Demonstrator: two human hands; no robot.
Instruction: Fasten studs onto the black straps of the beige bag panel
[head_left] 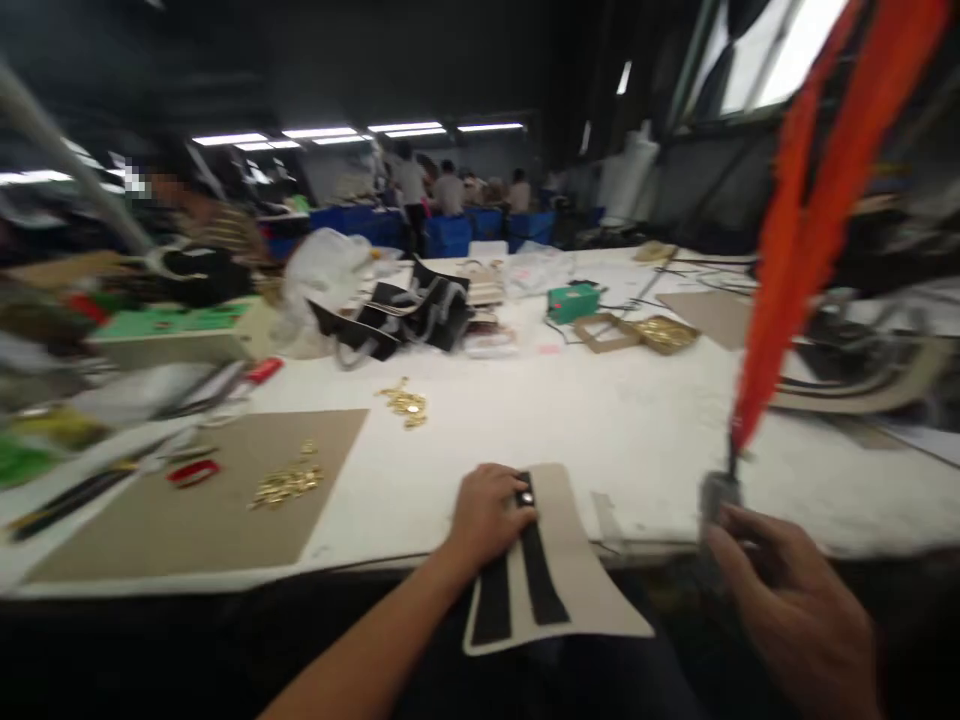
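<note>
Panel [581, 575] overhangs the near table [607, 425] edge, my left hand [486, 512] pinching its black strap [541, 575]. One stud [527, 497] looks done, gold bits [289, 485] at left seem unused. Right hand [802, 600] is at a grey handle [718, 495]; can't tell if gripping.

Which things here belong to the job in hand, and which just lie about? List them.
In use, apparently:
beige panel with black strips, under left hand
grey object below orange strap, at right hand
possibly gold pieces

Probably lying about:
green box
translucent plastic bag
</note>
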